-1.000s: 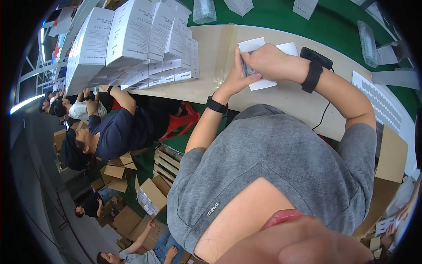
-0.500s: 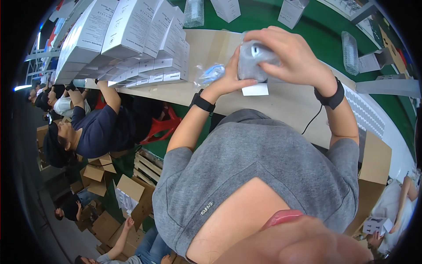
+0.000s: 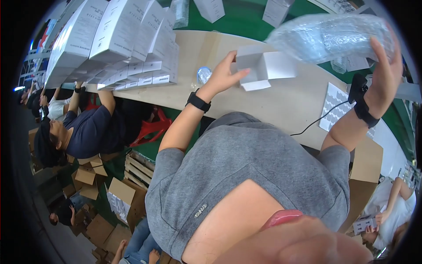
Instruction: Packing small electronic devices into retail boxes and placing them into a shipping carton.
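My left hand [image 3: 223,78] grips the left side of a small open white box [image 3: 252,72], its fingers behind the wall and its thumb over the rim. The box's flaps stand open, and its bare inner walls show. Raised at the right, my right hand [image 3: 387,75] holds a long bubble-wrapped package [image 3: 325,38]; what lies inside the wrap cannot be made out. Beside my left wrist, a small clear plastic packet with blue in it [image 3: 203,75] lies on the table.
Stacked white boxes [image 3: 118,33] fill the table's left side. Two white cartons [image 3: 210,9] and another bubble-wrapped package [image 3: 179,13] stand on the green surface beyond. A white patterned sheet [image 3: 336,103] and a black cable [image 3: 310,127] lie right. A co-worker [image 3: 90,130] sits left.
My right hand has moved from the box out to the right, now with the bubble-wrapped package. My left hand stays at the box, which now shows its open inside.
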The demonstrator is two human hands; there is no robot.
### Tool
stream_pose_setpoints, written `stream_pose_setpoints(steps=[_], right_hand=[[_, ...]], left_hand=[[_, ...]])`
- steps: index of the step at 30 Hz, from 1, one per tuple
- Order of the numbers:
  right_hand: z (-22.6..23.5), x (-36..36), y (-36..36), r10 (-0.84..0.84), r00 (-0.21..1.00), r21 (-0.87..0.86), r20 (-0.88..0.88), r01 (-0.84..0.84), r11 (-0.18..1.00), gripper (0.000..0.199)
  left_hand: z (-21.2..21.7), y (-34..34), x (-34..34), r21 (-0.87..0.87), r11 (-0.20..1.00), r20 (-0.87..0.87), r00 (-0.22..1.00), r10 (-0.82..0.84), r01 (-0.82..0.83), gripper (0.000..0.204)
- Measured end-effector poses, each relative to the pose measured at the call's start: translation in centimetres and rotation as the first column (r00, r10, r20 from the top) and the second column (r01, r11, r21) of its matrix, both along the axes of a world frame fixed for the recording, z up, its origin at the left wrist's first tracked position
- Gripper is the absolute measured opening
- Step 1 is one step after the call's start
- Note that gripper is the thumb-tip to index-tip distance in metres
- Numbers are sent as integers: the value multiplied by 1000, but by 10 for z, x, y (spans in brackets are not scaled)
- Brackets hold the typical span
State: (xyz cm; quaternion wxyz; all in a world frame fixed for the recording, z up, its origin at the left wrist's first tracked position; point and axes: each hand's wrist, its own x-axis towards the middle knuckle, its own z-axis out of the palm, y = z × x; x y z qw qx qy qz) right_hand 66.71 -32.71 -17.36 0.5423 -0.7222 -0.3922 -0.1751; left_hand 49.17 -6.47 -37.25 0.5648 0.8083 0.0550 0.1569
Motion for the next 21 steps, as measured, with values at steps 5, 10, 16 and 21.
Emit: stream_pose_setpoints(steps=[5, 10, 16, 21], right_hand=[[-70, 90, -9, -211, 934, -446, 287, 326, 833, 53], [-143, 116, 27, -250, 806, -435, 537, 518, 737, 50], [-251, 130, 41, -57, 862, -751, 503, 469, 465, 50], [-232, 43, 81, 75, 908, -587, 413, 202, 784, 53]], left_hand=[[53, 5, 6, 67, 998, -531, 846, 34, 2, 52], [52, 4, 7, 114, 982, -612, 789, -47, 147, 49], [43, 16, -28, -161, 982, -39, 995, 96, -101, 44], [77, 27, -67, -656, 633, 61, 807, 588, -412, 48]])
